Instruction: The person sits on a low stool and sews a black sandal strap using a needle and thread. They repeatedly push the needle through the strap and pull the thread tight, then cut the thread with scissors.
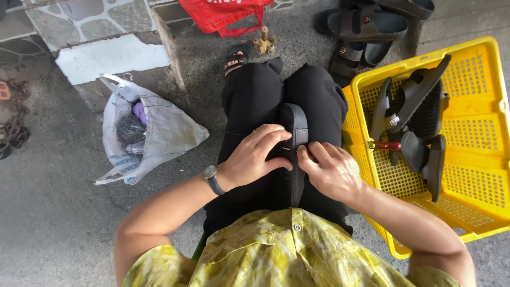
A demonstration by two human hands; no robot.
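grey concrete floor (48, 212), stone-paved step (79, 21), daylight

Off to my left on the concrete floor (53, 223) lies a crumpled white plastic sack (154, 133) with blue print along its edge, mouth open, dark and purple bundles showing inside. Ahead of my knees, on the stone step (212, 58), sits a red plastic bag (220, 13) with white lettering, partly cut off by the frame.

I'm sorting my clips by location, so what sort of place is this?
Probably an outdoor, street-side sandal repair spot: bare concrete ground, a yellow crate of dark sandals, and both hands, left and right, gripping a black sole on the lap.
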